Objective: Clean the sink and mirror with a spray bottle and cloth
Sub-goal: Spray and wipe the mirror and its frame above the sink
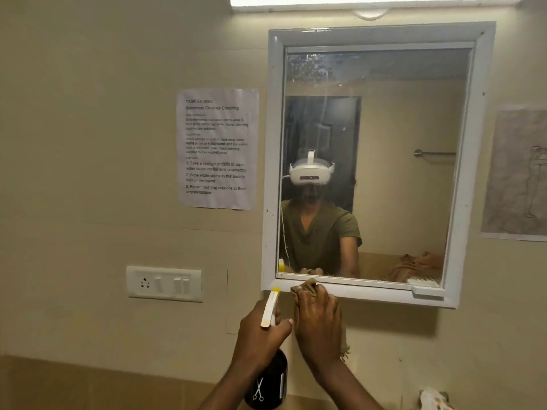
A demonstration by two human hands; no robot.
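Observation:
A white-framed mirror [399, 161] hangs on the beige wall, with smears near its top left corner. My left hand [260, 338] grips a black spray bottle [270, 383] with a white and yellow nozzle, raised just below the mirror's lower left corner. My right hand [318, 321] grips a brown cloth [305, 287] and holds it against the frame's bottom edge. The sink is out of view.
A printed task sheet [217, 149] is taped left of the mirror, a white switch and socket plate [164, 284] below it. A sketch on paper [518, 173] hangs to the right. A strip light [376, 0] runs above. Something pale [433, 399] sits at the bottom right.

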